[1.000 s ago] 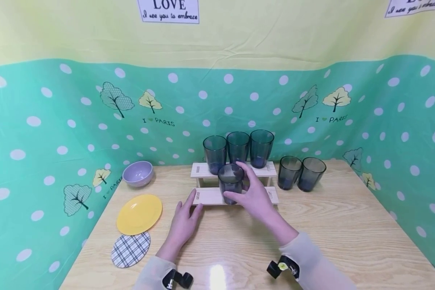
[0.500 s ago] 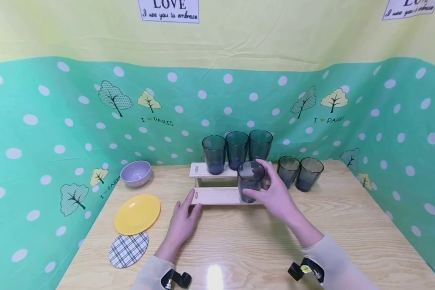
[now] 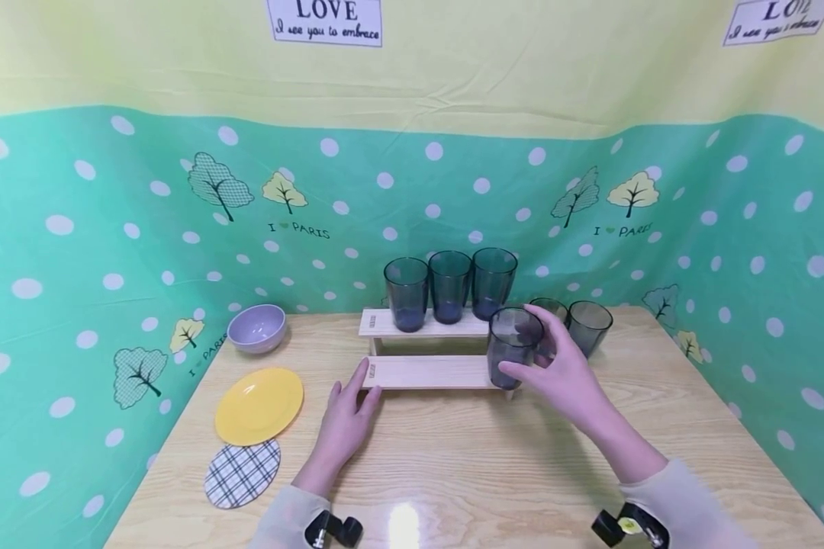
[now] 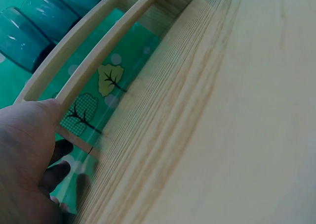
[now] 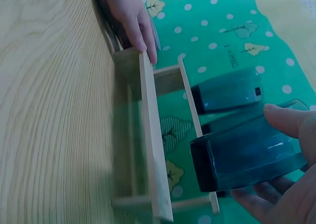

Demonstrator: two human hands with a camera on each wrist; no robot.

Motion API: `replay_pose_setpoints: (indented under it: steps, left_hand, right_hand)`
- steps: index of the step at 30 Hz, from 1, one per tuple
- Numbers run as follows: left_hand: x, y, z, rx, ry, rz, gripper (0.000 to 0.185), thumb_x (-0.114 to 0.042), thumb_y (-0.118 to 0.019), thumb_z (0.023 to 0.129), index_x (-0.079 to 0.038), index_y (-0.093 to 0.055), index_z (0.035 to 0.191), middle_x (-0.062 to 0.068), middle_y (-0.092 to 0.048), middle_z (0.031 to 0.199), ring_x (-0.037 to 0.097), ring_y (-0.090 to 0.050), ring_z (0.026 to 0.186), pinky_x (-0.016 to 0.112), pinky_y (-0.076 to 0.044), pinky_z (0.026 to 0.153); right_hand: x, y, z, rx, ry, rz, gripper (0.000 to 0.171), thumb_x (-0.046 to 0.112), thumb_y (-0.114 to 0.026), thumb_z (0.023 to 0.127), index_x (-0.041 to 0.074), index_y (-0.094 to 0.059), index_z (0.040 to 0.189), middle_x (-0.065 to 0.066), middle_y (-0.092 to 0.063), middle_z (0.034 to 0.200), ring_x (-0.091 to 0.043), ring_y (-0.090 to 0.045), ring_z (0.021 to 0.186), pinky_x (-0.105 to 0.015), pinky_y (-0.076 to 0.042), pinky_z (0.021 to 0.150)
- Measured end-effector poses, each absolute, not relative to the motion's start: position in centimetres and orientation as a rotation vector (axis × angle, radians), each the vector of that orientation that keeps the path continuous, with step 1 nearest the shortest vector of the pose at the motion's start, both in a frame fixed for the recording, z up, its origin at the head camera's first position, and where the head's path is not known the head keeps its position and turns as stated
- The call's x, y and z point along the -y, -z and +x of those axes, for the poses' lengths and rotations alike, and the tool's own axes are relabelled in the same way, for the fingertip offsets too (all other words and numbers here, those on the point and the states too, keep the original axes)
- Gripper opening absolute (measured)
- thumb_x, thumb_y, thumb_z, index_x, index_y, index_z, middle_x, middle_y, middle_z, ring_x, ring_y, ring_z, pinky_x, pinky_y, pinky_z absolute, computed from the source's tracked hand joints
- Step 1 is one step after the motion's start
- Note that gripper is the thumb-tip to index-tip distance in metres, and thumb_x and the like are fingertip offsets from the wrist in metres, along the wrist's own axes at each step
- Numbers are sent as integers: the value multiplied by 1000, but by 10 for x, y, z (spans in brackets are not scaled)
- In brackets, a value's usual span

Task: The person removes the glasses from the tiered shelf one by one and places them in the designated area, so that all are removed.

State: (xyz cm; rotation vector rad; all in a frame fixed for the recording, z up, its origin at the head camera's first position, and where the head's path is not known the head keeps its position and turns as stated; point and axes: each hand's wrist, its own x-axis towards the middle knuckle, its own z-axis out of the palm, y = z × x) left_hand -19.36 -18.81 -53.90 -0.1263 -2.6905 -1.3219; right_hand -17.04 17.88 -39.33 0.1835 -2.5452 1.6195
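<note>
Over the last second the right hand [image 3: 563, 374] has carried the dark smoky-blue see-through plastic tumbler [image 3: 513, 347] rightward along the lower step of the pale 2-step wooden rack [image 3: 426, 371], from its middle to its right end; the left hand [image 3: 346, 415] has stayed put. The right hand grips the tumbler, thumb on the near side and fingers curled round the far side. The left hand lies flat on the light wooden counter [image 3: 453, 473], fingers straight, thumb against the rack's left end. 3 matching tumblers stand in a row on the upper step, and 2 more stand on the counter just behind the right hand. At far left are a lilac bowl [image 3: 256, 328], a yellow plate [image 3: 259, 406] and a round checked coaster [image 3: 242, 473]. Risks: set down this close to the end, the tumbler could overhang the edge and tip off; the back of the right hand could knock the 2 tumblers behind it; the light rack could shift if the left hand lets go
</note>
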Motion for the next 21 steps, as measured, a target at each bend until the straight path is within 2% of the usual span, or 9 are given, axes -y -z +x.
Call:
replay_pose_setpoints:
  steps: [5, 11, 15, 18, 21]
  left_hand:
    - [188, 540, -193, 2692, 1317, -122, 66, -39, -60, 116, -21, -36, 175, 18, -50, 167, 65, -18, 158, 78, -21, 126]
    - [188, 539, -192, 2696, 1321, -120, 66, -42, -57, 117, -22, -35, 175, 17, -49, 167, 65, -17, 158, 80, -21, 125]
    - [188, 540, -193, 2696, 1316, -133, 66, -41, -58, 116, -21, -35, 175, 16, -49, 168, 65, -17, 159, 78, -20, 127]
    - [188, 540, -193, 2695, 1307, -138, 66, -40, -58, 117, -21, -35, 175, 16, -49, 168, 65, -17, 158, 77, -20, 127]
    - [188, 540, -193, 2694, 1300, -139, 65, -40, -57, 117, -20, -36, 175, 16, -50, 167, 64, -18, 159, 76, -19, 128]
  right_hand:
    - [-199, 390, -166, 2533, -1629, 175, 105, 21, -95, 92, 20, -29, 174, -20, -47, 165, -39, -48, 152, -52, -46, 121]
    - [-222, 388, -160, 2565, -1588, 112, 111, 27, -95, 92, 22, -23, 177, -25, -46, 165, -45, -49, 151, -45, -53, 114]
    - [-238, 390, -157, 2580, -1588, 64, 112, 27, -93, 94, 23, -20, 178, -28, -45, 164, -51, -56, 144, -32, -62, 100]
    - [-250, 391, -155, 2591, -1571, 32, 113, 28, -92, 95, 22, -16, 178, -30, -45, 164, -52, -56, 141, -18, -61, 89]
    - [-261, 392, -153, 2600, -1536, 3, 113, 30, -91, 97, 21, -14, 179, -32, -43, 164, -55, -55, 142, -13, -59, 85]
